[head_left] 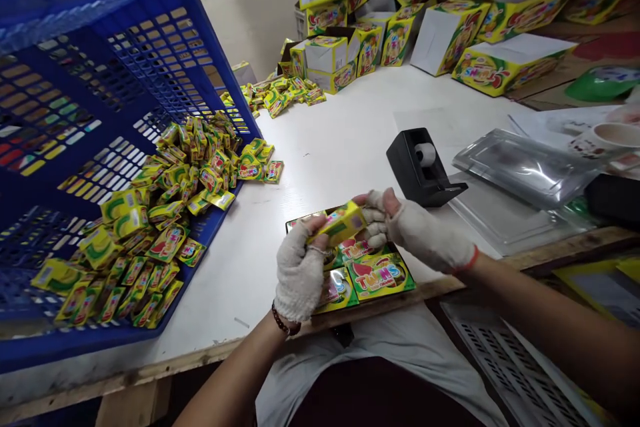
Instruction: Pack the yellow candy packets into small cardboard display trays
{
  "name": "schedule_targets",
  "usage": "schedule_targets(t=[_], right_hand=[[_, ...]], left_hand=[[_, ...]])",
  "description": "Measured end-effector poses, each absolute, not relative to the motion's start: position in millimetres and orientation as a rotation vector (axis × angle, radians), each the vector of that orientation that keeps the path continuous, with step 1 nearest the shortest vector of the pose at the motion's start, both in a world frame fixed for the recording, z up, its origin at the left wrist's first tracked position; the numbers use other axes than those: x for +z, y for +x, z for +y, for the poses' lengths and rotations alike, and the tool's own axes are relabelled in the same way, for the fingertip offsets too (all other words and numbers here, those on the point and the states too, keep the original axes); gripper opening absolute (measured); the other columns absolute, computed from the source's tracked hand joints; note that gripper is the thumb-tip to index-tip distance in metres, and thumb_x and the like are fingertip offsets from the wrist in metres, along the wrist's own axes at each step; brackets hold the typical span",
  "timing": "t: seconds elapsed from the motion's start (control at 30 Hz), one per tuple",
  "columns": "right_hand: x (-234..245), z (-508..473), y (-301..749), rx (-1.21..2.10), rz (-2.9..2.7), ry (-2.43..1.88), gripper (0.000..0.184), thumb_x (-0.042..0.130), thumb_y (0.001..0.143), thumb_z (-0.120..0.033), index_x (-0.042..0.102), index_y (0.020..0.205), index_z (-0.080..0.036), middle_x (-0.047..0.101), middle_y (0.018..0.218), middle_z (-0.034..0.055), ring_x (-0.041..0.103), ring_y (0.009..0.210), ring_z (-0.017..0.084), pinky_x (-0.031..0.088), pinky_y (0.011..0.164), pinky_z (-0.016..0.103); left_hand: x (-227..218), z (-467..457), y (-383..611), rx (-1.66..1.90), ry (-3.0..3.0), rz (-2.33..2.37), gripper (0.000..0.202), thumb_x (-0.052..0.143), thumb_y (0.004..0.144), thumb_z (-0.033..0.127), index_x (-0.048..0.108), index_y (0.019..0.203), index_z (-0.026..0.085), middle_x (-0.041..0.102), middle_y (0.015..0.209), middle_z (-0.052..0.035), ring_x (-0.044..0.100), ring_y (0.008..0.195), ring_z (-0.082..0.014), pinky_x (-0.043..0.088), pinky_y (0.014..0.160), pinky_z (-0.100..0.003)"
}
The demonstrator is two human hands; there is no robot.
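Note:
My left hand [299, 277], in a white fingerless glove, grips a small yellow-green candy box [344, 223] between thumb and fingers. The box is tilted above a shallow, dark-edged tray or box at the table's front edge. My right hand [423, 232], gloved the same way, is at the far end of the candy box, thumb raised and fingers apart. Whether its fingertips touch the box I cannot tell. Below both hands, flat candy boxes marked "Twins" [379, 275] lie side by side in the tray. My hands and the held box hide part of them.
To the left a blue plastic crate [213, 37] lies tipped, with many candy boxes [170, 213] spilling out. A black tape dispenser [415, 170] stands right of centre, beside clear plastic lids [525, 170] and a cup [607, 143]. Larger display cartons [445, 37] are piled at the back.

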State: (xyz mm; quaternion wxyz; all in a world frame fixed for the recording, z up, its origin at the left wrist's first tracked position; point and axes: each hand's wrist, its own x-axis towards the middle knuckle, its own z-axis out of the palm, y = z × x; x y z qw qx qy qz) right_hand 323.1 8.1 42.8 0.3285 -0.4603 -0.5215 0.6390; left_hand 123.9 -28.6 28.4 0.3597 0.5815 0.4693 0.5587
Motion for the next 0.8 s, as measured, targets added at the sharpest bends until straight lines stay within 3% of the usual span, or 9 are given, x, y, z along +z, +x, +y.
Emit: schedule_targets(t=[0.1,0.2,0.33,0.5,0.67,0.8], right_hand=[[67.1,27.5,325.4,1.964,-1.484,-1.195,0.068,0.049,0.085,-0.072,0.061,0.12,-0.016,0.073,0.101,0.0128,0.066,0.069,0.018,0.053,0.057,0.029],[70.8,41.9,332.5,1.699,-1.868,-1.238,0.053,0.065,0.078,-0.057,0.067,0.11,-0.015,0.073,0.1,0.0099,0.067,0.084,0.021,0.054,0.071,0.032],[38.2,43.6,336.9,1.131,-2.24,-1.269,0.037,0.051,0.088,-0.046,0.071,0.101,-0.019,0.074,0.095,0.0079,0.067,0.085,0.024,0.053,0.075,0.036],[-7.4,28.7,330.0,0.431,-2.401,-1.136,0.03,0.046,0.091,-0.039,0.064,0.075,-0.022,0.066,0.074,0.0096,0.061,0.068,0.025,0.045,0.063,0.039],[-11.4,25.9,325.5,0.329,-2.4,-1.033,0.028,0.045,0.095,-0.031,0.063,0.076,-0.022,0.064,0.077,0.0086,0.059,0.07,0.022,0.043,0.066,0.036],[-10.1,26.9,325.4,0.353,-2.4,-1.085,0.033,0.041,0.097,-0.028,0.062,0.074,-0.021,0.065,0.079,0.0085,0.059,0.072,0.021,0.046,0.069,0.035]], left_hand=[[37.9,-21.2,125.1,1.313,2.164,0.854,0.035,0.05,0.094,0.012,0.068,0.12,0.026,0.071,0.113,-0.0084,0.067,0.106,-0.0199,0.054,0.095,-0.037],[32.0,-16.7,118.2,1.209,2.432,0.841,0.045,0.054,0.093,0.015,0.056,0.136,0.024,0.067,0.122,-0.013,0.063,0.115,-0.0236,0.053,0.099,-0.043],[4.1,-6.4,75.0,1.074,2.371,1.452,0.051,0.065,0.088,0.027,0.053,0.137,0.019,0.056,0.139,-0.0169,0.054,0.13,-0.0283,0.049,0.107,-0.044],[7.0,16.3,-29.0,0.319,2.166,2.409,0.038,0.063,0.084,0.024,0.061,0.122,0.018,0.056,0.134,-0.0155,0.056,0.126,-0.0273,0.047,0.104,-0.04],[36.9,19.7,-111.6,-0.096,1.806,2.821,0.037,0.062,0.079,0.031,0.062,0.109,0.009,0.058,0.114,-0.0266,0.057,0.111,-0.0439,0.042,0.09,-0.055],[38.6,15.1,-134.8,-0.298,1.695,2.865,0.043,0.062,0.077,0.029,0.057,0.115,0.01,0.061,0.111,-0.0258,0.061,0.103,-0.0416,0.04,0.087,-0.05]])
